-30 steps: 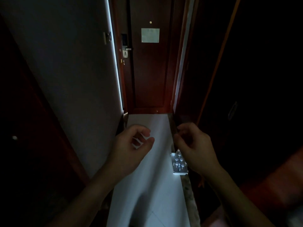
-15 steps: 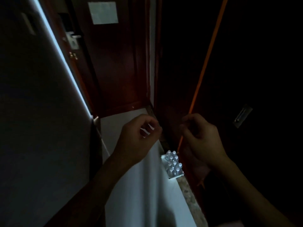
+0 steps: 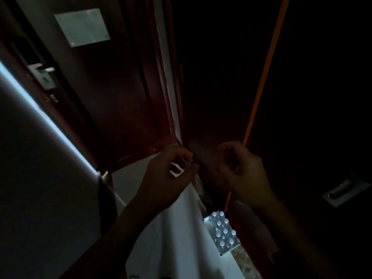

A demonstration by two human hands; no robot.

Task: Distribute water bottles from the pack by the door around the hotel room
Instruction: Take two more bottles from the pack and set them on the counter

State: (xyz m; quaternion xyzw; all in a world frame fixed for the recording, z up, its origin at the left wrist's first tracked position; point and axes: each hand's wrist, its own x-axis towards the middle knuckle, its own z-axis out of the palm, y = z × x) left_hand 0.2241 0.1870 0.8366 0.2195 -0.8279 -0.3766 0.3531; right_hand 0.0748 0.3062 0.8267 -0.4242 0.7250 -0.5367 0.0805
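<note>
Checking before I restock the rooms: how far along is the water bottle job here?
Barely begun. The pack of bottles sits on the floor beside the dark wall near the door, many caps showing. The left hand and right hand hover above, loosely curled, holding nothing. All the distributing is left.

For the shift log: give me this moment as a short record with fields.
place: dim entry corridor, dark wooden door ahead
door fittings: metal handle, pale notice sheet
bottle pack: on the pale floor by the right-hand wall, white caps up, not yet touched
left hand: raised, fingers loosely curled, holding nothing
right hand: raised, fingers loosely curled, holding nothing
right side: dark panel with a recessed metal pull
task status: no bottle taken yet
</note>
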